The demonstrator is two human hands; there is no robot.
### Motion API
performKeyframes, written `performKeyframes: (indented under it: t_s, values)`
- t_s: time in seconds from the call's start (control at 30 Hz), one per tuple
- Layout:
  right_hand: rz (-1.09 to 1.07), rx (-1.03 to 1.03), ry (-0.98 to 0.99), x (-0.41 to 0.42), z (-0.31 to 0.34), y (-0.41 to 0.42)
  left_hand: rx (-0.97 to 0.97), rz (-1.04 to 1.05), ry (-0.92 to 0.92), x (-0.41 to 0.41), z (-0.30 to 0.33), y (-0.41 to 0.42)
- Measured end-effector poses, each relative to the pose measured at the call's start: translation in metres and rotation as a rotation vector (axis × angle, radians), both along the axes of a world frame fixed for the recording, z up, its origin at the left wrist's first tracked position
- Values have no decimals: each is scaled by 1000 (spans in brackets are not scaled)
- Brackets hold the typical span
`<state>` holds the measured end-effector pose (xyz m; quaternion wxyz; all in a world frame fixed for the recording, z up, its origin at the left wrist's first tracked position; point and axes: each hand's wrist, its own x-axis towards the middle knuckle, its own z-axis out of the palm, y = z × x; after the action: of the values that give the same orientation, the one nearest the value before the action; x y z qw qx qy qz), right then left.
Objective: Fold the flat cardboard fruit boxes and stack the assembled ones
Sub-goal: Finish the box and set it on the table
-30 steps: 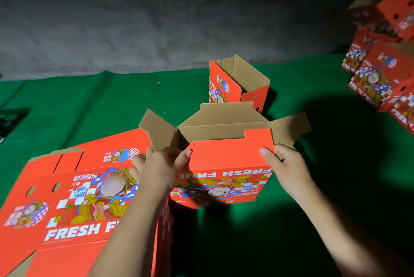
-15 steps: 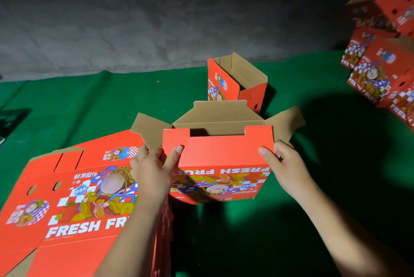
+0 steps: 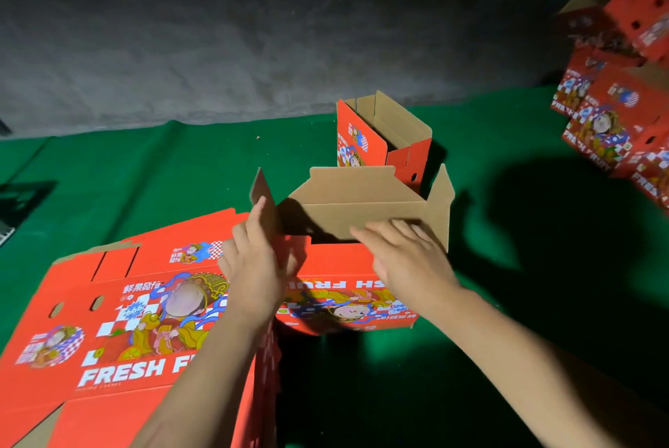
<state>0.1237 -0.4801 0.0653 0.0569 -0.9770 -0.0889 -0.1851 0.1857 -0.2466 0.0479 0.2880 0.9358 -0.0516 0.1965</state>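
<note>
A: From the head view, where was the box (image 3: 347,281) being folded?

B: It sat on the green cloth (image 3: 506,339) just in front of the person, its printed red front wall facing them and its brown inside open to the top. The side flaps stood up at either end.

A: And the hands?

B: The left hand (image 3: 253,266) was at the left end, fingers straight and laid along the upright left flap (image 3: 262,201). The right hand (image 3: 409,255) reached over the front wall with its fingers spread flat and wide, pressing toward the inside; it gripped nothing that I could see.

A: What would doing this step well have called for?

B: In my judgement, pressing the panel along its crease evenly while the left hand kept the end flap square, so the tabs could seat without buckling.

A: Anything else around?

B: A stack of flat boxes (image 3: 119,321) lay at the left, touching the working box's corner. One assembled box (image 3: 383,136) stood just behind, and a blurred pile of finished boxes (image 3: 615,114) sat well apart at the right.
</note>
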Motion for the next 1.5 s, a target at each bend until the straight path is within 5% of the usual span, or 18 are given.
performKeyframes:
  t_s: [0.1, 0.2, 0.27, 0.37, 0.43, 0.5, 0.6, 0.77, 0.97, 1.07, 1.2, 1.27, 1.33, 1.4, 1.5]
  values:
    - [-218, 278, 399, 25, 4, -9, -47, -197, -64, -4, -7, 6]
    - [-297, 295, 617, 38, -4, -8, 220, -398, -53, -6, -10, 15]
    - [-293, 258, 533, 35, -6, -2, 256, -474, 25, -5, -7, 22]
    - [-278, 236, -44, 20, -1, -1, 206, -483, 190, 0, 1, 24]
    - [-452, 471, -274, 9, -3, -6, 247, -444, 265, 7, 6, 20]
    - [-508, 758, -206, 4, -11, -11, 337, -388, 277, 15, 7, 12]
    - [-251, 545, -73, -6, -32, -14, 450, -217, 223, 32, 11, -2]
    - [-230, 323, -109, -15, -47, -24, 291, -150, 112, 42, 7, -26]
    - [-457, 1188, 58, 14, -7, -44, -325, -314, 292, 37, 2, -5]
    - [-329, 737, 502, 22, -8, -44, 4, -386, 327, 33, -2, -4]
    - [-547, 306, 460, 23, -18, -24, 326, -132, 371, 19, -3, -26]
    - [-572, 266, 430, 20, -19, -18, 178, -187, 339, 17, -4, -22]
    - [-491, 431, 439, 15, -18, -23, -319, -155, 354, 21, -3, -13]
    - [-454, 927, 409, 7, -7, -31, -791, -19, 558, 21, -2, -3]
    - [-553, 1616, 454, -6, 16, -43, -1023, -104, 1003, -2, -4, 3]
